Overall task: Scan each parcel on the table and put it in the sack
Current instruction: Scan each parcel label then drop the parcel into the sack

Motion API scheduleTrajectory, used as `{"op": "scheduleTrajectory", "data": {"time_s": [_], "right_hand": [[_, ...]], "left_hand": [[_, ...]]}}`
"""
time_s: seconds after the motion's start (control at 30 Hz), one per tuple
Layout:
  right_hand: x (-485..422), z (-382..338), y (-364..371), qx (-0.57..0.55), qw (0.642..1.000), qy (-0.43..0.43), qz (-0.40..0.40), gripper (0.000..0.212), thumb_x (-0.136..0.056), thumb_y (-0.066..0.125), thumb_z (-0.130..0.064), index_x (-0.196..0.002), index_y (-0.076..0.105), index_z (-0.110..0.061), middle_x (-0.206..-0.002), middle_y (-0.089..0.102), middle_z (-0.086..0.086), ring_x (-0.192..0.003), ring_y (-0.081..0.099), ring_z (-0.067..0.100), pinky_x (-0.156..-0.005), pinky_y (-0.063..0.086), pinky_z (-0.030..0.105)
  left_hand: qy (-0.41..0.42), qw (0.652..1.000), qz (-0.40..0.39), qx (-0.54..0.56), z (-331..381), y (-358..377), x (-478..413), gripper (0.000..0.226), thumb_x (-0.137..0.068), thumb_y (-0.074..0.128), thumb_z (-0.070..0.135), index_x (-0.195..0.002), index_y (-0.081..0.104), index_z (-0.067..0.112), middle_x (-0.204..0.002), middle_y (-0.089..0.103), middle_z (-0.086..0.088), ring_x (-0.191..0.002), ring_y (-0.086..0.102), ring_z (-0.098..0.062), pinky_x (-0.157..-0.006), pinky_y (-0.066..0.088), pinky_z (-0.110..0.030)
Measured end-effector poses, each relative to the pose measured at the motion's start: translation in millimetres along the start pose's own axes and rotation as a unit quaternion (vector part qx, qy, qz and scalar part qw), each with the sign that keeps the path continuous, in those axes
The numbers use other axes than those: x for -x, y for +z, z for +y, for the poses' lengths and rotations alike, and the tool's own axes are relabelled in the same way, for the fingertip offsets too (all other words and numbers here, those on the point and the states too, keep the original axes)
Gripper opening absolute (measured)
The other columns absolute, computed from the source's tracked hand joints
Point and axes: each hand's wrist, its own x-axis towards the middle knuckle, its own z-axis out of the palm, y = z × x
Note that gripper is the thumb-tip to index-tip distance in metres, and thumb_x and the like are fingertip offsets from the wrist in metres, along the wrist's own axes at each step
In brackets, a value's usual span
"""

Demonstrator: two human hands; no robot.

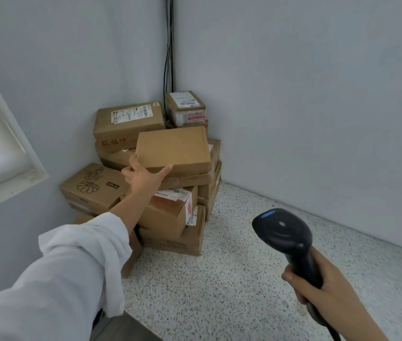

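A plain flat cardboard parcel (174,150) lies tilted on top of a pile of parcels in the far corner of the speckled table (219,279). My left hand (144,177) holds its near edge, thumb at the front edge and fingers at the left corner. No label shows on its top face. My right hand (323,289) grips the handle of a black barcode scanner (284,236) at the lower right, its head pointing towards the pile. The sack is not in view.
The pile holds several brown boxes: a labelled box (128,123) at the back left, a small taped box (185,108) in the corner, a box with a flower drawing (91,187) on the left. Walls close both far sides; black cables (169,45) run down the corner.
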Motion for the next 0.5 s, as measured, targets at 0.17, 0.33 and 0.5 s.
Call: {"op": "scheduleTrajectory", "data": {"time_s": [0.17,0.33,0.5], "right_hand": [[3,8,1,-0.002,1.0,0.008,0.005,0.013,-0.079,0.068,0.0,-0.084,0.057,-0.005,-0.047,0.056,-0.002,-0.039,0.048,0.009,-0.045,0.044,0.019],[1,10,1,-0.013,1.0,0.012,0.018,0.014,-0.078,0.069,0.002,-0.084,0.057,-0.004,-0.047,0.057,-0.001,-0.039,0.049,0.011,-0.044,0.044,0.019],[-1,14,0,-0.025,0.999,0.018,0.024,0.015,-0.08,0.067,0.003,-0.082,0.056,-0.006,-0.046,0.056,-0.004,-0.038,0.047,0.009,-0.042,0.041,0.016]], "left_hand": [[0.079,0.987,-0.005,-0.14,1,-5,-6,0.097,-0.068,0.076,0.055,-0.141,0.023,0.017,-0.146,0.011,-0.016,-0.137,0.015,-0.036,-0.11,0.028,-0.051],[0.133,0.982,-0.022,-0.13,16,2,4,0.09,-0.07,0.074,0.055,-0.138,0.028,0.017,-0.143,0.016,-0.013,-0.136,0.016,-0.032,-0.106,0.031,-0.049],[0.199,0.97,-0.065,-0.123,7,29,32,0.075,-0.077,0.071,0.048,-0.139,0.035,0.026,-0.147,0.006,-0.008,-0.137,0.008,-0.031,-0.111,0.023,-0.048]]}}
